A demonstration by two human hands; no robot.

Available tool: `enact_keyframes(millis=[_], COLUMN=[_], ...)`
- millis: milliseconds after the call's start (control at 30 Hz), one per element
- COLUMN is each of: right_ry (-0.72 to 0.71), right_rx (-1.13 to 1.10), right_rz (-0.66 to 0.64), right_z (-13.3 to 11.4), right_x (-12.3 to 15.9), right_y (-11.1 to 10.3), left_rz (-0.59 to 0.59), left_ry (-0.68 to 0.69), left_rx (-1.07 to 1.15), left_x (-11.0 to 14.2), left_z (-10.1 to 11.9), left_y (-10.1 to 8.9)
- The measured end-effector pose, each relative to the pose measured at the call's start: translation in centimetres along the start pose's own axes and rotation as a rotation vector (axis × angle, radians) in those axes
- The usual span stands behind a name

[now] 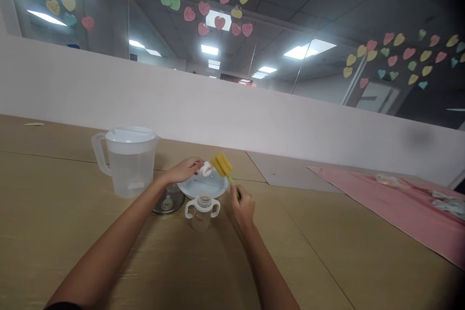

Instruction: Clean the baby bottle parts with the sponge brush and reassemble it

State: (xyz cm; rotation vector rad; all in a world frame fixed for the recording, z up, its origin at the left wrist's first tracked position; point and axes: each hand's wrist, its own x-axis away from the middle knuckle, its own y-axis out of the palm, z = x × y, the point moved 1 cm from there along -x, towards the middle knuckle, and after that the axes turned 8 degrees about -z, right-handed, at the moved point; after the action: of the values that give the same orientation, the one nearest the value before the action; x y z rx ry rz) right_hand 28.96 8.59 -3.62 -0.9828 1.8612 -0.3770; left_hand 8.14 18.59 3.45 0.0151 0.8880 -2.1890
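Observation:
My left hand [184, 169] is closed on a small white ring-shaped bottle part [206, 169], held above a white plate [202, 187]. My right hand [242, 206] grips the thin handle of a yellow sponge brush [222, 164], whose head touches the white part. Just in front of the plate stands a small baby bottle with two white handles [201, 211], its top open. A clear teat [167, 202] sits on a round metal lid [160, 207] under my left wrist.
A clear plastic jug with a white lid [127, 161], part filled with water, stands to the left on the wooden table [327, 261]. A pink mat [392, 208] with small items lies at the right. A low white wall runs behind.

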Motion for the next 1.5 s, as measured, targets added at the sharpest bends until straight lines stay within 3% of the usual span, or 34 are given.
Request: enact_keyframes(millis=[200, 467, 567, 700, 933, 1200, 1367, 1500], right_ry=[0.042, -0.098, -0.089, -0.203, -0.124, -0.240, -0.019, 0.094], right_rx=[0.083, 0.099, 0.099, 0.048, 0.125, 0.055, 0.082, 0.032], right_rz=[0.084, 0.123, 0.156, 0.146, 0.152, 0.226, 0.139, 0.203], right_z=[0.4, 0.5, 0.6, 0.3, 0.2, 0.0, -0.3, -0.1], right_x=[0.0, 0.2, 0.1, 0.2, 0.4, 0.5, 0.2, 0.0], right_y=[0.2, 0.4, 0.3, 0.4, 1.0, 1.3, 0.8, 0.1], left_rz=[0.015, 0.163, 0.212, 0.239, 0.095, 0.088, 0.063, 0.057], left_ry=[0.052, 0.035, 0.054, 0.047, 0.036, 0.038, 0.032, 0.044], left_rx=[0.360, 0.554, 0.555, 0.462, 0.347, 0.331, 0.365, 0.386], left_x=[0.7, 0.4, 0.3, 0.4, 0.4, 0.2, 0.4, 0.6], left_z=[2.7, 2.4, 2.2, 2.3, 2.2, 1.5, 1.8, 2.2], left_y=[0.2, 0.3, 0.2, 0.2, 0.8, 0.8, 0.9, 0.9])
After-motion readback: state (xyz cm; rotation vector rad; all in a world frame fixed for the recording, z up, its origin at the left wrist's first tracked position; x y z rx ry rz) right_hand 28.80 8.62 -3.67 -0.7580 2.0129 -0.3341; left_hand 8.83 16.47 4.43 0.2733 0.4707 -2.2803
